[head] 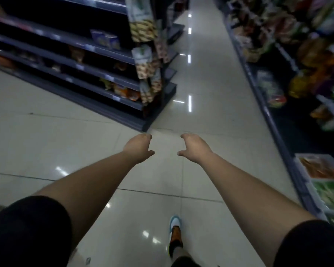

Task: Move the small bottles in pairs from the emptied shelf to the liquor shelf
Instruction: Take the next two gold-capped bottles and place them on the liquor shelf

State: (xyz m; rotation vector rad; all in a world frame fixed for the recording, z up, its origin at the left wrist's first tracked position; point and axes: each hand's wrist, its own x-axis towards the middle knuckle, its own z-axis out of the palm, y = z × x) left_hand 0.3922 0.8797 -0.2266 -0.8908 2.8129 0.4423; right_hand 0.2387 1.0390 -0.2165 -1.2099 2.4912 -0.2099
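Head view: left hand (138, 148) and right hand (195, 148) curl loosely, empty; blurred shelf goods (307, 60) are unreadable.

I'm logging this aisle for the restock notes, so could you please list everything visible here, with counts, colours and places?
Glossy tiled floor: one, pale beige, underfoot, running up the aisle.
Dark metal shelf unit: one, grey-black, upper left, sparsely stocked.
Hanging snack packets: several, white and brown, on that unit's end.
Blue cartons: a few, on its upper shelf.
Stocked shelving: one run, multicoloured packets, along the right; blurred.
Bottles: none visible.
Shoe: one, white and blue, bottom centre.
Left hand: empty, fingers curled loosely.
Right hand: empty, fingers curled loosely.
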